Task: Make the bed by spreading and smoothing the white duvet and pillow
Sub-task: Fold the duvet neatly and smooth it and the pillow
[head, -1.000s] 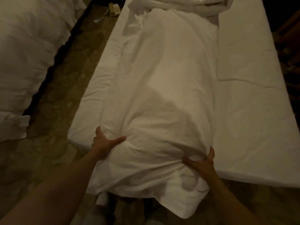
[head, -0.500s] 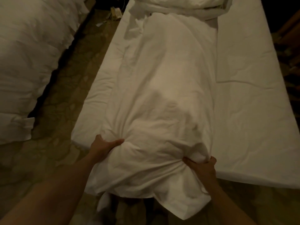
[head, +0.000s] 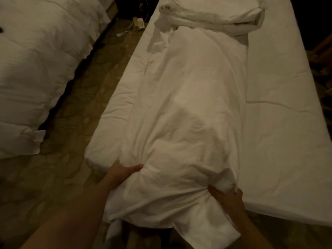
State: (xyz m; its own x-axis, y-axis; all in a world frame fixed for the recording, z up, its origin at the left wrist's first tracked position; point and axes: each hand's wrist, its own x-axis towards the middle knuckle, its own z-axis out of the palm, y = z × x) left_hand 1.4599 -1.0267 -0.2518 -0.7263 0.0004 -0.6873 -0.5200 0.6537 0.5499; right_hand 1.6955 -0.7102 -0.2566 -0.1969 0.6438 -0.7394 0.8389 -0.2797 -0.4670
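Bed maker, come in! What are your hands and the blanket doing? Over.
Left hand and right hand both grip the bunched white fabric duvet. It lies in a narrow strip, unspread. Nothing in the way.

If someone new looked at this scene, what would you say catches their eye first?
First, the white duvet, bunched in a long strip down the middle of the bed, its near end hanging over the foot. The left hand and the right hand grip that end on either side. Folded white bedding lies at the far end.
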